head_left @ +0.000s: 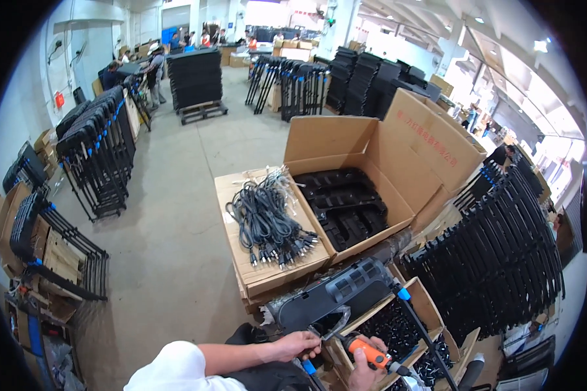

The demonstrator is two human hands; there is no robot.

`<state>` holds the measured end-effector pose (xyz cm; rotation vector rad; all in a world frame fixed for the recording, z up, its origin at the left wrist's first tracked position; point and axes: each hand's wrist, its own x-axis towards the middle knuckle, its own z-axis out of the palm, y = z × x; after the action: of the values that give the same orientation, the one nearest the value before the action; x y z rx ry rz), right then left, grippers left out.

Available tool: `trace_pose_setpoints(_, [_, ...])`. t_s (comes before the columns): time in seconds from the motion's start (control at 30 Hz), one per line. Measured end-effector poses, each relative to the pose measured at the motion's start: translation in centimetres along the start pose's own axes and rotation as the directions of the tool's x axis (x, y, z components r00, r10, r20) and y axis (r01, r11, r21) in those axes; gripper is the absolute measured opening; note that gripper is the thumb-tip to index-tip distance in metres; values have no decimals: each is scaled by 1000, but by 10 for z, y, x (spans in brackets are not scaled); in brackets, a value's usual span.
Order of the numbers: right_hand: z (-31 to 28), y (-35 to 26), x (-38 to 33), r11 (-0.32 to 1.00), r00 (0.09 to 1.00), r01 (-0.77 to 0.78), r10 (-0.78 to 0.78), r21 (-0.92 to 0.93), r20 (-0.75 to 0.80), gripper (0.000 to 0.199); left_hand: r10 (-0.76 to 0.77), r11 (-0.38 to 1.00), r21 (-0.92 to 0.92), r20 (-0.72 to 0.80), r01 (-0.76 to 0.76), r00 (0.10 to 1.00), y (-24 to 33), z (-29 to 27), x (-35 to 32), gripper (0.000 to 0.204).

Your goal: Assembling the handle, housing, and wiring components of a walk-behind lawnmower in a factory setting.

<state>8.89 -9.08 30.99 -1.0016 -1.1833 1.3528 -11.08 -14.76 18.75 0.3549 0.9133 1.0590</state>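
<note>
An orange and black power screwdriver (370, 354) lies in my right hand (364, 375), which is wrapped round its body; its tip points left toward my left hand. My left hand (298, 345) is closed, fingertips pinched together at a dark metal part of the frame, and what they hold is too small to make out. Just beyond both hands rests a dark grey plastic panel (319, 301) with a raised, slotted section. A black leg with a blue clip (404, 294) runs down at its right. Under the screwdriver, a wooden box (424, 293) holds many small black screws or fittings.
Ahead, a carton (277, 278) carries a bundle of black power cables (267, 218). Beside it an open carton (332, 138) contains black moulded parts (346, 205). Rows of black frames stand left (98, 156) and right (496, 254). Black panels (194, 78) are stacked on a pallet; people work farther off.
</note>
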Motion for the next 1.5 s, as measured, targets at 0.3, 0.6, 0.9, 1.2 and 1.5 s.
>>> trace_pose_setpoints(0.3, [-52,72,-38,758,933,-338,349,558,90,3,86,991,-87,-194,-105,977,-25,29,-58,15])
trace_pose_setpoints(0.6, [-72,116,-60,682,913,-236,400,692,-83,4,116,993,-4,-235,-120,965,-19,26,-45,16])
trace_pose_setpoints(0.9, [-54,39,-76,951,975,109,-46,291,-217,7,-134,989,-85,-133,123,982,3,54,-38,29])
trace_pose_setpoints(1.2, [-38,54,-89,980,988,-135,144,146,-53,25,-234,947,-241,-73,211,969,7,54,-29,33])
trace_pose_setpoints(1.5, [-29,27,-77,999,995,17,-20,30,102,31,-231,842,-491,45,223,972,-12,4,-24,23])
